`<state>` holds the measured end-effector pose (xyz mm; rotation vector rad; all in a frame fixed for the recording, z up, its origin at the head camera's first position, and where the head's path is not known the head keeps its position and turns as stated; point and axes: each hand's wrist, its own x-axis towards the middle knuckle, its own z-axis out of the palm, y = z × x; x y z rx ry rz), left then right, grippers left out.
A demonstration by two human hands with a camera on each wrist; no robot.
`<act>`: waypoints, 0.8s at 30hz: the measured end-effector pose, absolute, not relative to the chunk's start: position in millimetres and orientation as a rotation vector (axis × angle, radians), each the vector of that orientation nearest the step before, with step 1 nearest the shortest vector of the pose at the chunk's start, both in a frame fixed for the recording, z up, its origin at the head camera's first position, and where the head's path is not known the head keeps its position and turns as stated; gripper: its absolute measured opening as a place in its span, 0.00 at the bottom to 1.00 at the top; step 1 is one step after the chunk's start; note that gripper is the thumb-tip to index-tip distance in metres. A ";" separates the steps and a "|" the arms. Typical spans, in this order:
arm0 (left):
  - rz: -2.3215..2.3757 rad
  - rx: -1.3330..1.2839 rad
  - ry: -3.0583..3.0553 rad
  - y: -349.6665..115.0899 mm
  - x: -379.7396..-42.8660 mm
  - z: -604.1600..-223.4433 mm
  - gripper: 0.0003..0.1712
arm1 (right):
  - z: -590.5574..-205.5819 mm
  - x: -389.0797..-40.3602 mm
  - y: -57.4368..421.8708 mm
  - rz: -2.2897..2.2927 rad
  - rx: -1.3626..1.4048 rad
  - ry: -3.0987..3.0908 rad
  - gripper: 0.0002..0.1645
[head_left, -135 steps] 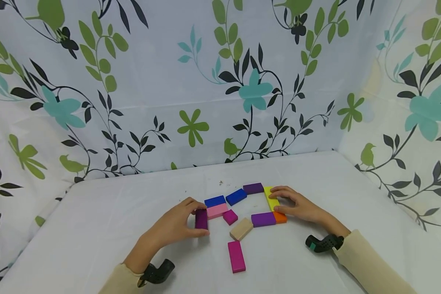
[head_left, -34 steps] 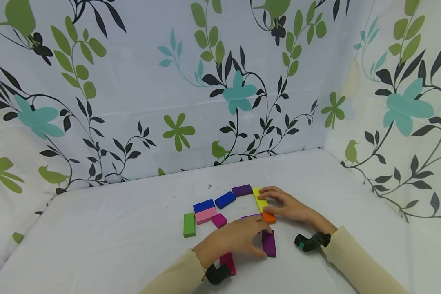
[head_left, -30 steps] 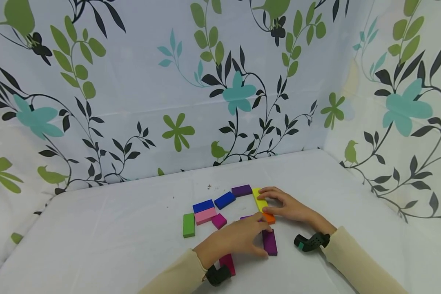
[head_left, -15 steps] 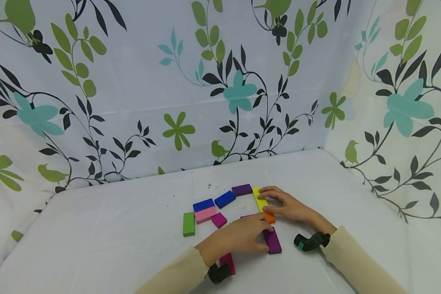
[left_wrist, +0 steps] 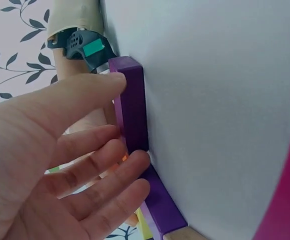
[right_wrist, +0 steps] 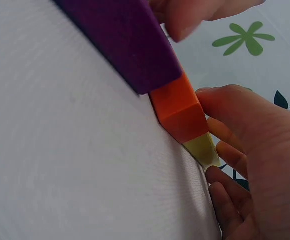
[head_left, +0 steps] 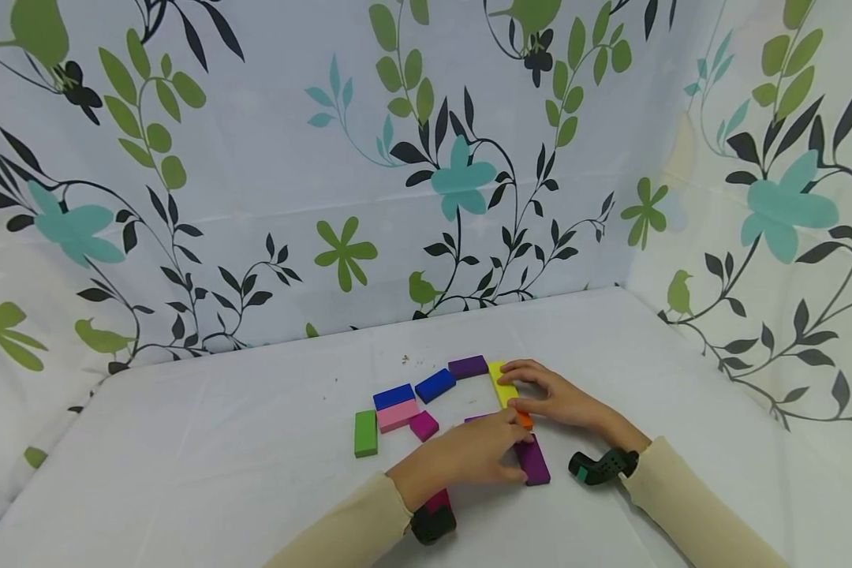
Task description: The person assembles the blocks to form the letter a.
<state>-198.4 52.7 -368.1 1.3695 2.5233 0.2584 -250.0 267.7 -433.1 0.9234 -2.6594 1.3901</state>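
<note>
My left hand [head_left: 468, 450] holds a dark purple block [head_left: 536, 463] by thumb and fingers, low over the white table, its far end at the orange block [head_left: 525, 420]. In the left wrist view, the thumb is at one end of this block and the fingers are near the other. A second purple block [left_wrist: 165, 200] lies just beyond it, mostly covered in the head view. With its fingers over the yellow block [head_left: 497, 372], my right hand [head_left: 561, 394] rests at the right side of the layout, thumb at the orange block's edge.
A dark purple block [head_left: 468, 366], two blue blocks, a pink block [head_left: 397, 415], a small magenta block [head_left: 424, 426] and a green block [head_left: 365, 434] lie behind and left. A beige block [left_wrist: 185, 234] and a long magenta block [head_left: 438, 500] are partly hidden by my left arm.
My left hand has carried the dark purple block from the left end to the orange block, lately turning it and edging it up and right. A green block now shows where it was.
</note>
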 end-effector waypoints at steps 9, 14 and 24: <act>0.255 1.448 2.525 55.5 -200.4 -369.0 0.23 | -432.9 -250.7 267.2 1.405 0.941 -2.655 0.22; 0.216 1.487 2.541 60.0 -199.4 -368.9 0.21 | -432.9 -250.8 267.3 1.396 0.933 -2.648 0.21; 0.187 1.479 2.566 66.0 -198.9 -370.7 0.21 | -435.6 -251.0 267.5 1.332 0.972 -2.613 0.21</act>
